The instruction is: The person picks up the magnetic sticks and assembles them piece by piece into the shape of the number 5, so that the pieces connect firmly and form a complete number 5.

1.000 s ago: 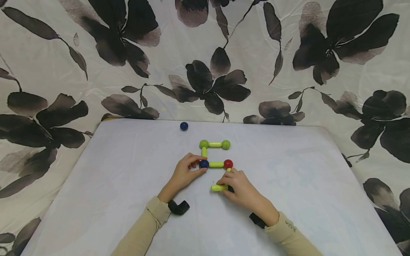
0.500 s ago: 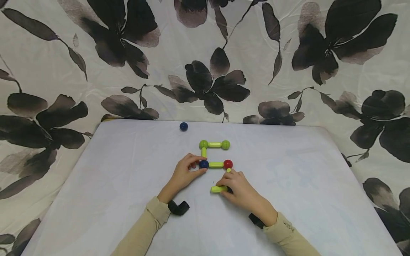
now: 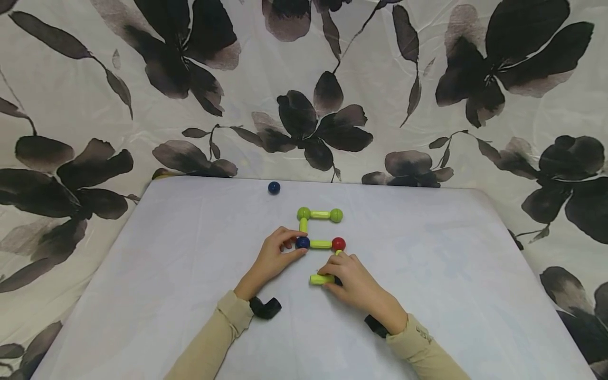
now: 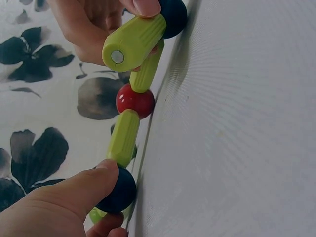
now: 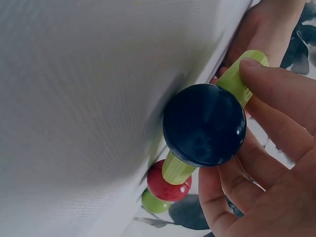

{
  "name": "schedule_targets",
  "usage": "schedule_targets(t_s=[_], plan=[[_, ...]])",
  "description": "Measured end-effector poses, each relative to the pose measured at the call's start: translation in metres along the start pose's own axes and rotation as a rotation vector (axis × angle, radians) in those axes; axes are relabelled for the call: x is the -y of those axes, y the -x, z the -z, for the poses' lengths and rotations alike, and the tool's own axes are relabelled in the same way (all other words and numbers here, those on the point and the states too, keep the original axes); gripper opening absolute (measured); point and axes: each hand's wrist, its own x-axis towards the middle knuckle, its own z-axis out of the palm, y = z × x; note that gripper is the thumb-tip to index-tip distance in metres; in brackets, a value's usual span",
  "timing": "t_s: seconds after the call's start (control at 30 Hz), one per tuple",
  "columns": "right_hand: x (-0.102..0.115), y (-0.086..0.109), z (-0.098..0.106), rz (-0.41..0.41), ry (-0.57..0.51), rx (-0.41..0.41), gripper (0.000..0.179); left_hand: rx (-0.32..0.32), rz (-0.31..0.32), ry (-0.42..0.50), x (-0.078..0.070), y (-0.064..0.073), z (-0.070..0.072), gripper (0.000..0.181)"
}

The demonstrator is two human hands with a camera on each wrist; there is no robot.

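A zigzag of yellow-green magnetic rods and balls lies on the white table. My left hand (image 3: pixel 275 254) pinches its blue ball (image 3: pixel 302 243) between thumb and fingers. From that ball one rod runs up to a green ball (image 3: pixel 303 213), another rod (image 3: pixel 321 244) right to a red ball (image 3: pixel 338 244). Below the red ball a further rod (image 5: pixel 177 169) leads to a second dark blue ball (image 5: pixel 205 124). My right hand (image 3: pixel 358 282) pinches the yellow-green rod (image 3: pixel 320 279) that points left from this ball; its fingers also touch the ball.
A loose blue ball (image 3: pixel 274 188) sits near the table's (image 3: pixel 199 232) far edge. At the far end of the zigzag, a rod joins the first green ball to another green ball (image 3: pixel 336 215). A floral cloth (image 3: pixel 304 79) hangs behind the table.
My right hand has shifted slightly left with the pinched rod. The left hand keeps its place on the blue ball.
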Motion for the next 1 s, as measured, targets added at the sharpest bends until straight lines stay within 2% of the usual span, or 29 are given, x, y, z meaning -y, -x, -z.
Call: schedule_targets(t_s=[0.3,0.53,0.63,0.73,1.0], plan=[[-0.004,0.003,0.002,-0.016,-0.004,0.015,0.021,0.023,0.013,-0.009,-0.003,-0.001,0.001,0.033],[-0.005,0.003,0.003,-0.012,-0.013,0.022,0.021,0.143,0.059,0.017,-0.01,-0.009,0.016,0.03],[-0.005,0.003,0.003,-0.013,-0.018,0.026,0.021,0.168,0.077,0.017,-0.013,-0.016,0.027,0.025],[-0.005,0.003,0.004,-0.011,-0.026,0.033,0.021,0.133,0.086,-0.016,-0.013,-0.027,0.039,0.02],[-0.006,0.003,0.006,-0.014,-0.049,0.055,0.03,-0.068,0.096,-0.129,-0.002,-0.067,0.065,0.023]])
